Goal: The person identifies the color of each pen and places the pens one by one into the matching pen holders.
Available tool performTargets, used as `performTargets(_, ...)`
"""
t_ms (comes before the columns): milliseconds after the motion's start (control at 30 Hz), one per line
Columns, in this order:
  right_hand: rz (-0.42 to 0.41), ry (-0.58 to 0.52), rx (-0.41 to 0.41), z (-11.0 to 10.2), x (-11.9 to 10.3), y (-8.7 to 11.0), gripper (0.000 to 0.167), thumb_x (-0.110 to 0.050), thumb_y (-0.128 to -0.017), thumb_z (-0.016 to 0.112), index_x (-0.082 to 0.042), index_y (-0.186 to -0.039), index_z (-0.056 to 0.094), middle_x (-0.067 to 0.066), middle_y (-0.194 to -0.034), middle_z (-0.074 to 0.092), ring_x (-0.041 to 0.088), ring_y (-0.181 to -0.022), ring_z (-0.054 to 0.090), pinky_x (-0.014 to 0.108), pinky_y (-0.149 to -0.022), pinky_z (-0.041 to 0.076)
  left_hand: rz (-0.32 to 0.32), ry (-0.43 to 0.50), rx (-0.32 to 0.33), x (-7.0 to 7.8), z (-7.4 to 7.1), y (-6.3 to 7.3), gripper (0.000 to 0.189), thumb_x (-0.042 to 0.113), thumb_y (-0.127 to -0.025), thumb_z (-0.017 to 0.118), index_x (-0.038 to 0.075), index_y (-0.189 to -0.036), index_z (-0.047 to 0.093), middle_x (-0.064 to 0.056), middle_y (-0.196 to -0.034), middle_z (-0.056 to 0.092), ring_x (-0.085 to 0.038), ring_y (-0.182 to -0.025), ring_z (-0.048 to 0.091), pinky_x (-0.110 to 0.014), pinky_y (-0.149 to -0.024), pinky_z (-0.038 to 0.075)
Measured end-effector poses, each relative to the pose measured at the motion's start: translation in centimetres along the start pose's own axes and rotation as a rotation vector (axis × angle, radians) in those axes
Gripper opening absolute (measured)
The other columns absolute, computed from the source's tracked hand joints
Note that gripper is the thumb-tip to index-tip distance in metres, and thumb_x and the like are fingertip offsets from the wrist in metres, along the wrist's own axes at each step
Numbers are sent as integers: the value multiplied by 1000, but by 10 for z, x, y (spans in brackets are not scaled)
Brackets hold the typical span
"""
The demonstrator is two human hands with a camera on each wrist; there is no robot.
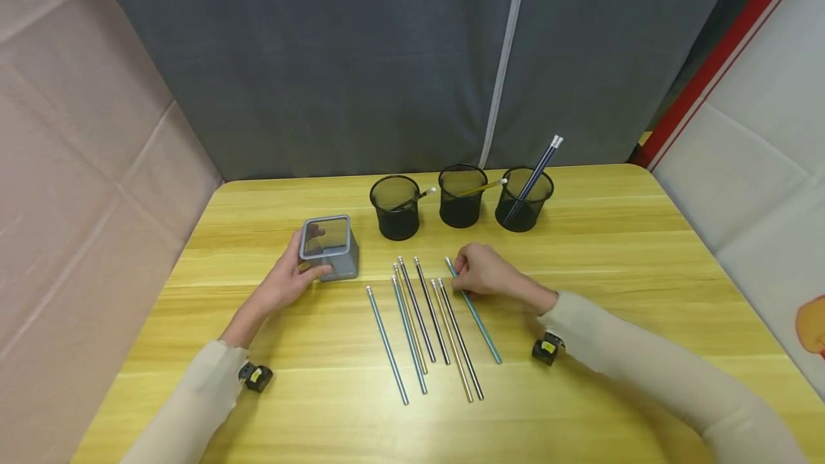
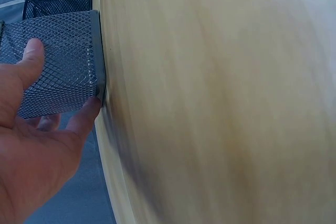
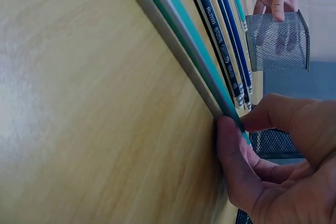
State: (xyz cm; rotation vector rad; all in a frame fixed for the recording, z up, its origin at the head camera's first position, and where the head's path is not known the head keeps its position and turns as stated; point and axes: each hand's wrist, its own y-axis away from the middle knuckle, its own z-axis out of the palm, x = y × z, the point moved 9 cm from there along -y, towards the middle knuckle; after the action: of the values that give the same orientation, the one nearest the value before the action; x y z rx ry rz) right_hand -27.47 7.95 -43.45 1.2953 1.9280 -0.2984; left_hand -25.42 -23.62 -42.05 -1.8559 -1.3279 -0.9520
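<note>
My left hand (image 1: pixel 283 283) grips a grey square mesh pen holder (image 1: pixel 340 265) on the table's left side. In the left wrist view, the thumb lies across the holder's mesh wall (image 2: pixel 58 72) and the fingers go round its other side. My right hand (image 1: pixel 488 271) pinches a teal pencil (image 1: pixel 482 322) near its eraser end, at the right of the row. The right wrist view shows thumb and fingertips meeting on the teal pencil (image 3: pixel 202 66), which lies low along the tabletop. Left of it lie several teal, gold and dark pencils (image 1: pixel 419 306), erasers pointing away from me.
Behind the row stand three round black mesh cups: the left (image 1: pixel 398 224) holds a dark pencil, the middle (image 1: pixel 460 213) a yellow one, the right (image 1: pixel 515 217) dark blue ones. A grey curtain (image 1: pixel 335 63) hangs behind the wooden table (image 1: pixel 309 407).
</note>
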Motion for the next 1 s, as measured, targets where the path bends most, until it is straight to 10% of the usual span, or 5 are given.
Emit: performTargets(1000,-4,-131,26,-19,6,9,9,6,-86,66,3,-93,62,9,-76,64,21,-57,63,32,-53,58,-9,3,-3,0,1,0,79,3,-99,66,5,-159,16,-26,-156,31,-47,-141,33,-58,-114,30)
